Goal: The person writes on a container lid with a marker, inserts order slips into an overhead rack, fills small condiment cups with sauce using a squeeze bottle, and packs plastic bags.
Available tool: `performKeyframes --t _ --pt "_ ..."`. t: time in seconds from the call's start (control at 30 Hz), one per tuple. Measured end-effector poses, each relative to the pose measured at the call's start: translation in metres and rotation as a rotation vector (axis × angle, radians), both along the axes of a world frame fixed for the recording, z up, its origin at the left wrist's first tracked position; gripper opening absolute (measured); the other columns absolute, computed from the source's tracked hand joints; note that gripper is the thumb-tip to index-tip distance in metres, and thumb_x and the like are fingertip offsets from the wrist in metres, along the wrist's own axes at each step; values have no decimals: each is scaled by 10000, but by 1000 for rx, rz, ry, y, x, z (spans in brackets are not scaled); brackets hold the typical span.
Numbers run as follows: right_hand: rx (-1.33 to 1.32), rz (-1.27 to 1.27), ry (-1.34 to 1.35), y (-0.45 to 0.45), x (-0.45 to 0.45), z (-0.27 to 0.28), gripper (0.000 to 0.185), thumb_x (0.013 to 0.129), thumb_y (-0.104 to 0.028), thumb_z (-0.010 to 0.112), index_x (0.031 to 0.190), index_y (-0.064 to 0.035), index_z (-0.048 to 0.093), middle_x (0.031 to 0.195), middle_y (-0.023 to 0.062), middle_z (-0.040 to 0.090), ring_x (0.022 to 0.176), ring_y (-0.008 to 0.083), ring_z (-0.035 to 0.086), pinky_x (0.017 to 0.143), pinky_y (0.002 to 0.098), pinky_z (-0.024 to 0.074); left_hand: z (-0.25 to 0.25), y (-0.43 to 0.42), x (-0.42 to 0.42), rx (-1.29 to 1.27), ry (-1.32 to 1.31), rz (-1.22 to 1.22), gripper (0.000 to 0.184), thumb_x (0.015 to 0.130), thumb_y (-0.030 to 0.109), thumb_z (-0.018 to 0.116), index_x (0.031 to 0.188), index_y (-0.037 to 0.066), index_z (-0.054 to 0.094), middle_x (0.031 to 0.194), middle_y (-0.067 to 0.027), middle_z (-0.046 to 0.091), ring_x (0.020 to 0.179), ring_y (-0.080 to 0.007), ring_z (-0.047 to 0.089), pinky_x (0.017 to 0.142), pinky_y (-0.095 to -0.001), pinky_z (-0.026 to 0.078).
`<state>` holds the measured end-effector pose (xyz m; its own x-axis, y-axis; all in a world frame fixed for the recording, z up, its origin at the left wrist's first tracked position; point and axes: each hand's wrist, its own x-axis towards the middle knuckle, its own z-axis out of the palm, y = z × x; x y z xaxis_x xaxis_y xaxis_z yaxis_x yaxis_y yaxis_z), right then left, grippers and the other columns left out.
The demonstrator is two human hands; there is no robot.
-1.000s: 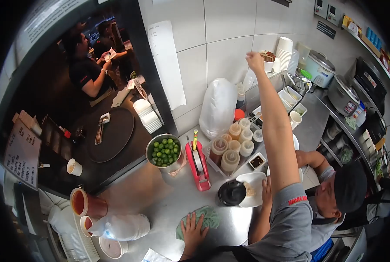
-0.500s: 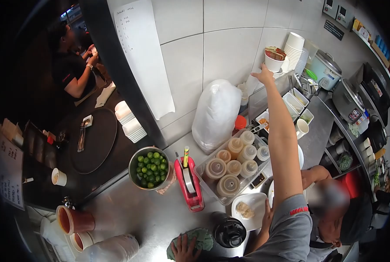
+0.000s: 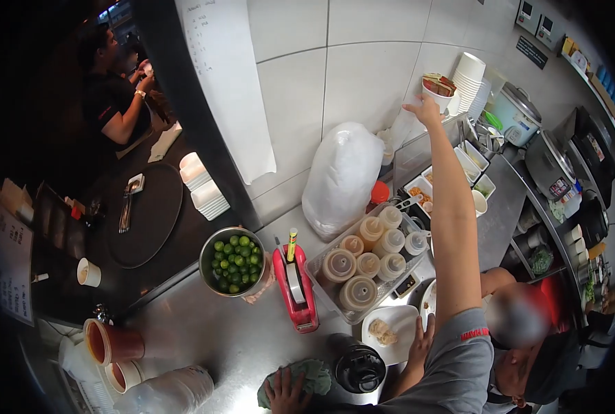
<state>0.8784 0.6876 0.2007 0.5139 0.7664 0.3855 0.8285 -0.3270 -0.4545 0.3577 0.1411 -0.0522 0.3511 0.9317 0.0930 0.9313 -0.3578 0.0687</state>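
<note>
My right hand (image 3: 426,110), its arm stretched far forward in a grey sleeve, grips a white cup (image 3: 437,101) filled with red and brown sachets. Beside that cup rises a stack of white cups (image 3: 467,83). My left hand (image 3: 287,395) lies on a green cloth (image 3: 314,378) on the steel counter, fingers spread. A black-lidded bottle (image 3: 360,369) stands to the right of the cloth. Partly under my right arm, another person's hand (image 3: 418,348) is at a white dish (image 3: 400,348) holding a pale lump of food.
A bin of squeeze bottles (image 3: 363,265), a red tape dispenser (image 3: 296,290) and a bowl of green limes (image 3: 235,262) stand mid-counter. Red-brown tubs (image 3: 114,341) are at lower left. A co-worker (image 3: 528,345) is close on my right. Another person (image 3: 118,103) stands beyond the pass.
My left hand and the cloth have shifted slightly left. My right hand still has the sachet cup, which appears slightly farther right as the view shifts. The other person's fingers at the dish have moved.
</note>
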Motion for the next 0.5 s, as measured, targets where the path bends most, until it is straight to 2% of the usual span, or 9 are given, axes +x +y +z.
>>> performKeyframes --t 0.07,0.13,0.2,0.27,0.3,0.37,0.4,0.47,0.5 --pt "39 -3 -11 -2 -5 13 657 607 -482 781 1134 -134 599 1145 93 619 1131 289 534 948 544 291 3 2 0 9 -25 -28 623 700 528 633 1253 255 544 1369 -144 408 1282 -345 353 1012 -618 195" --pt "216 13 -2 -8 -12 35 680 606 -501 774 1138 -117 597 1149 99 615 1133 301 530 959 551 274 -6 0 -4 -19 -62 -13 628 703 531 635 1255 247 540 1377 -138 397 1286 -344 346 1010 -620 194" --pt "292 69 19 -10 -24 69 697 630 -490 765 1159 -74 580 1149 124 610 1121 305 535 967 513 292 3 0 -3 -43 -101 -4 634 705 534 636 1258 239 536 1385 -132 386 1290 -344 339 1008 -623 193" --pt "374 314 190 -24 -51 116 702 672 -466 750 1178 -22 549 1113 156 619 1066 247 566 969 373 349 24 6 -3 -65 -213 -75 737 693 526 672 1301 159 478 1391 -171 358 1286 -376 327 1013 -607 202" --pt "383 320 186 -36 -69 139 702 672 -466 750 1178 -22 549 1113 156 619 1066 247 566 969 373 349 25 6 -6 -54 -216 -71 737 693 526 672 1301 159 478 1391 -171 358 1286 -376 327 1013 -607 202" --pt "339 669 321 -70 -118 185 664 676 -452 742 1144 -14 567 1079 133 632 1058 218 555 903 340 393 27 3 -15 -33 -702 -12 819 682 415 749 1327 49 402 1379 -228 339 1265 -415 336 1021 -554 260" --pt "344 692 320 -90 -143 206 664 676 -452 742 1144 -14 567 1079 133 632 1058 218 555 903 340 393 32 1 -18 -17 -705 5 819 682 415 749 1327 49 402 1379 -228 339 1265 -415 336 1021 -554 260" --pt "232 1025 259 -135 -193 240 592 708 -419 731 1124 -29 572 973 102 664 993 181 574 844 307 422 60 15 -21 67 -860 -40 782 695 272 770 1296 -43 382 1346 -267 363 1253 -420 358 1031 -506 303" --pt "230 1051 261 -162 -221 252 592 708 -419 731 1124 -29 572 973 102 664 993 181 574 844 307 422 90 25 -22 169 -802 -71 730 707 157 766 1288 -62 382 1348 -269 360 1226 -417 399 1013 -444 362"
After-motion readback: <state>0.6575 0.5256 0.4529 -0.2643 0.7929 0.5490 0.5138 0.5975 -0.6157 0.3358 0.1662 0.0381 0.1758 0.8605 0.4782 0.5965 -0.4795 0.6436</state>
